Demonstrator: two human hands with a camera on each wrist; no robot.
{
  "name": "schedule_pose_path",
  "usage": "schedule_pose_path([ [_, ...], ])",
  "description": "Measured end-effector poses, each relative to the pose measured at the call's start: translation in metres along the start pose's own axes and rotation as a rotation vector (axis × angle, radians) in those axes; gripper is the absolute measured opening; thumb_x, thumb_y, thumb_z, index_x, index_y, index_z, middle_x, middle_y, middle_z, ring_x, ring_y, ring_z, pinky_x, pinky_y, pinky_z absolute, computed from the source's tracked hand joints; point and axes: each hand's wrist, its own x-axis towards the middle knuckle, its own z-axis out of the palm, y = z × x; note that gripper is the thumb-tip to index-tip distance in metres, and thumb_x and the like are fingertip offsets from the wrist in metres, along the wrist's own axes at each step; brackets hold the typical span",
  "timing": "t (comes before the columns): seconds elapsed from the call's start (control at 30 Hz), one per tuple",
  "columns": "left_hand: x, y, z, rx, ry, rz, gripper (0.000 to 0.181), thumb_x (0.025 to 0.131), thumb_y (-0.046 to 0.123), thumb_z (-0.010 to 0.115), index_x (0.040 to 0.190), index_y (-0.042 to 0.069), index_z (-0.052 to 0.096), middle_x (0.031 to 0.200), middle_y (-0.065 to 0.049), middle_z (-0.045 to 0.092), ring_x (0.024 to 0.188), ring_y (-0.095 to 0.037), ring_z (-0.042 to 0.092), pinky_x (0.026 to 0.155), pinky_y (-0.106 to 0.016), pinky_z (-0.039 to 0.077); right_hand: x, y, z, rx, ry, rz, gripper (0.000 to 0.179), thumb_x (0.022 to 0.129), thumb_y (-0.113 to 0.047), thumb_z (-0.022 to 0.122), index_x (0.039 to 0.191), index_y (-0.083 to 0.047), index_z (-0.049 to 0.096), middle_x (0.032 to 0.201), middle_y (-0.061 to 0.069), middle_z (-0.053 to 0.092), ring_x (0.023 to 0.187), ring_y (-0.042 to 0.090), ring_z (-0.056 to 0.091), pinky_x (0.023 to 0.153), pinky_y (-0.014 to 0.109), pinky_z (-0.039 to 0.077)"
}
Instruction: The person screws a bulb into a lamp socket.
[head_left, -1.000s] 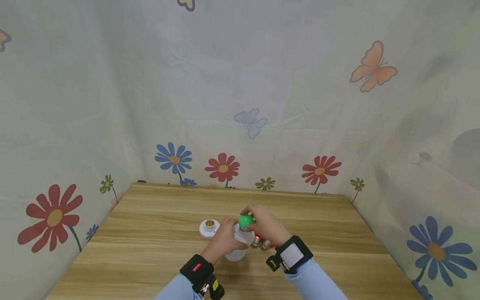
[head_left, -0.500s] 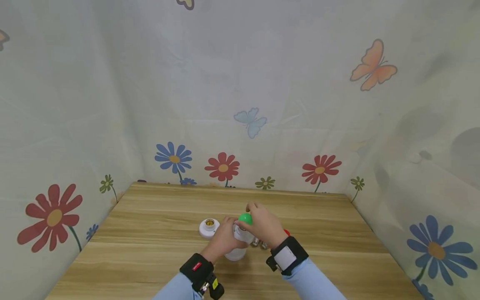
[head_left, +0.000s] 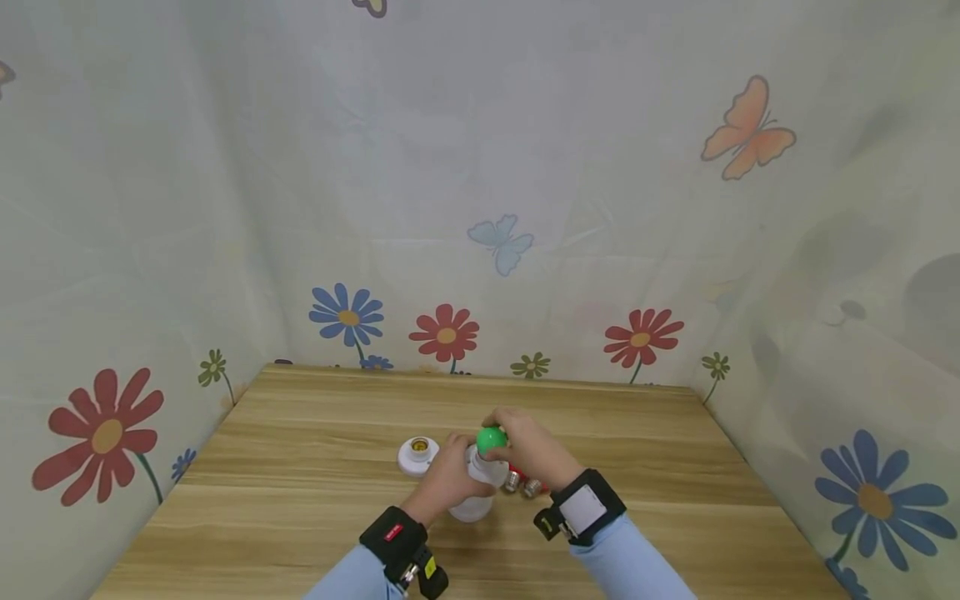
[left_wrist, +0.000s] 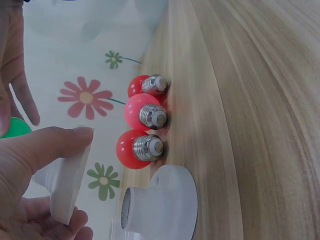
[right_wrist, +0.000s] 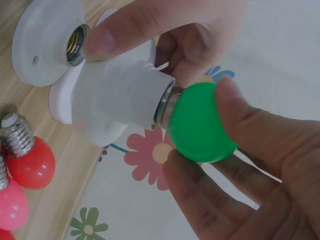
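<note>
My left hand [head_left: 448,481] grips a white lamp holder [right_wrist: 117,95] by its round base, raised above the table, thumb on one side and fingers on the other. In the right wrist view its socket faces a green light bulb [right_wrist: 200,125]. The bulb's metal screw cap sits in the socket mouth, with a short band of metal showing at the rim. My right hand [head_left: 534,450] holds the green bulb by its globe between thumb and fingers. In the left wrist view most of that bulb is hidden behind the left hand.
Several red and pink bulbs [left_wrist: 131,150] lie in a row on the wooden table [head_left: 322,433], right of the hands. A second white lamp holder [head_left: 417,458] stands left of the hands, and another [head_left: 471,510] sits beneath the left hand. A flowered cloth hangs behind.
My right hand turned inward around the green bulb, wrist shifting left, then turned back to about its earlier pose. The left hand and its lamp holder stay nearly still.
</note>
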Motion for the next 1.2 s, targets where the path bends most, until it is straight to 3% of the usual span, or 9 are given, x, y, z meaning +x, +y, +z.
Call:
schedule_pose_path([
  [0.13,0.000,0.000,0.000,-0.016,-0.001,0.000,0.077,0.069,0.022,0.087,0.133,0.001,0.049,0.130,-0.018,0.050,0.122,-0.035,0.049,0.099,-0.056,0.044,0.000,0.001,-0.003,0.026,-0.029,-0.045,0.036,0.077,0.000,0.077,0.110,0.002,0.063,0.107,0.014,0.067,0.098,0.026,0.063,0.087,0.042,0.054],
  [0.3,0.000,-0.001,0.001,-0.014,0.000,0.000,0.077,0.069,0.023,0.087,0.132,0.001,0.050,0.129,-0.017,0.050,0.121,-0.035,0.050,0.099,-0.056,0.045,0.000,0.003,-0.004,0.037,-0.060,-0.044,0.040,0.077,0.003,0.076,0.115,0.002,0.062,0.113,0.015,0.066,0.104,0.028,0.062,0.090,0.043,0.053],
  [0.5,0.002,-0.004,0.003,-0.001,0.003,0.011,0.080,0.068,0.025,0.088,0.134,0.001,0.049,0.133,-0.018,0.049,0.123,-0.037,0.049,0.098,-0.056,0.045,-0.002,0.002,-0.002,0.023,-0.058,0.049,0.054,0.084,-0.020,0.076,0.129,-0.001,0.053,0.120,0.017,0.062,0.101,0.025,0.063,0.085,0.041,0.055],
  [0.6,0.003,-0.005,0.003,0.011,0.002,0.005,0.082,0.068,0.027,0.088,0.135,0.001,0.048,0.134,-0.017,0.049,0.124,-0.037,0.049,0.099,-0.056,0.045,-0.004,0.001,0.003,-0.067,0.006,0.080,0.058,0.083,-0.034,0.076,0.123,0.001,0.053,0.108,0.016,0.061,0.088,0.020,0.060,0.073,0.034,0.056],
  [0.73,0.003,-0.004,0.004,0.014,0.002,0.004,0.081,0.068,0.026,0.088,0.134,0.001,0.049,0.132,-0.017,0.050,0.123,-0.037,0.050,0.098,-0.056,0.046,-0.005,0.002,0.008,-0.146,0.063,0.099,0.050,0.080,-0.038,0.077,0.104,-0.001,0.055,0.092,0.009,0.055,0.077,0.016,0.053,0.063,0.027,0.052],
  [0.93,0.000,-0.002,0.003,-0.009,-0.005,0.005,0.079,0.069,0.022,0.087,0.134,0.000,0.048,0.130,-0.018,0.049,0.121,-0.036,0.050,0.098,-0.056,0.046,-0.005,0.001,0.004,-0.040,0.022,0.087,0.036,0.080,-0.020,0.079,0.103,-0.002,0.057,0.096,0.009,0.059,0.082,0.017,0.056,0.073,0.033,0.054],
  [1.2,-0.001,-0.003,0.004,-0.019,-0.009,0.001,0.078,0.070,0.022,0.087,0.134,0.000,0.048,0.129,-0.017,0.049,0.121,-0.035,0.049,0.099,-0.056,0.045,-0.002,0.003,0.000,0.023,-0.020,-0.028,0.039,0.075,0.006,0.077,0.111,0.002,0.063,0.110,0.015,0.066,0.104,0.029,0.062,0.091,0.045,0.053],
])
